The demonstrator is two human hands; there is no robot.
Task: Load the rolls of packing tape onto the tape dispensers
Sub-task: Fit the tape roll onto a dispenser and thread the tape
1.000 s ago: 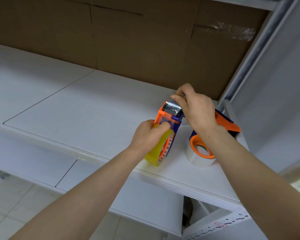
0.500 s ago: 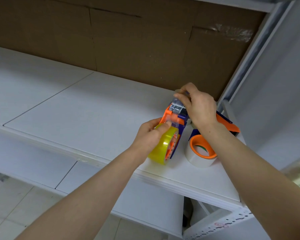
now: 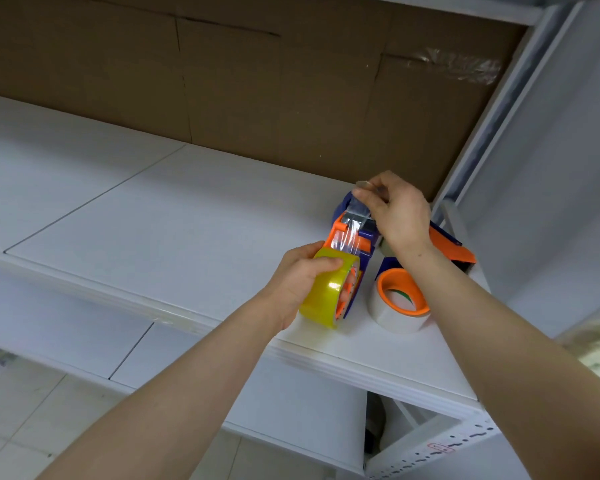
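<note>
Tape end [image 3: 364, 184] held above a dispenser [image 3: 355, 237] on the shelf [image 3: 187, 220]
Left hand [image 3: 298, 275] curls its fingers [image 3: 329, 263] round the yellow roll [image 3: 326, 299] on the dispenser; right hand [image 3: 399, 213] fingers [image 3: 368, 196] pinch the tape end, stretched up from that roll; a second dispenser [image 3: 447, 247] and clear roll [image 3: 395, 318] lie under the right wrist.

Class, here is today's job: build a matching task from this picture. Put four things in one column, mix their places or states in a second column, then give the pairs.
Column A
1 yellow roll
2 white roll
3 tape strip
4 cardboard

Column B
a stands at the back of the shelf
b gripped by the left hand
c lies flat on the shelf
d pinched by the right hand

Pairs: 1-b, 2-c, 3-d, 4-a
</note>
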